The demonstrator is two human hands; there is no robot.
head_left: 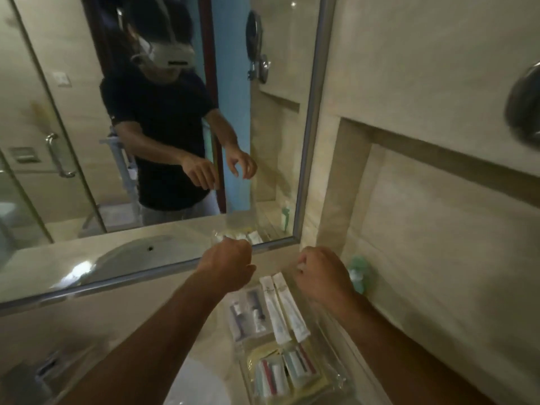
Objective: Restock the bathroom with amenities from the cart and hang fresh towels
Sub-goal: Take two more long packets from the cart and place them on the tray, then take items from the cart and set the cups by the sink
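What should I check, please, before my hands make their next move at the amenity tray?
1. Two white sachets lie side by side on the clear tray: ok.
2. Toothbrush packets sit at the tray's near end: ok.
3. Left hand free: cannot tell; fingers curled, palm hidden.
4. Right hand free: cannot tell; something small and white shows at its fingertips.
5. Green bottle upright beside the wall: cannot tell, partly hidden.
6. Fresh towels hung: cannot tell; none in view.

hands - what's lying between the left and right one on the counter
In the head view, two long white sachets lie between the left hand and right hand.
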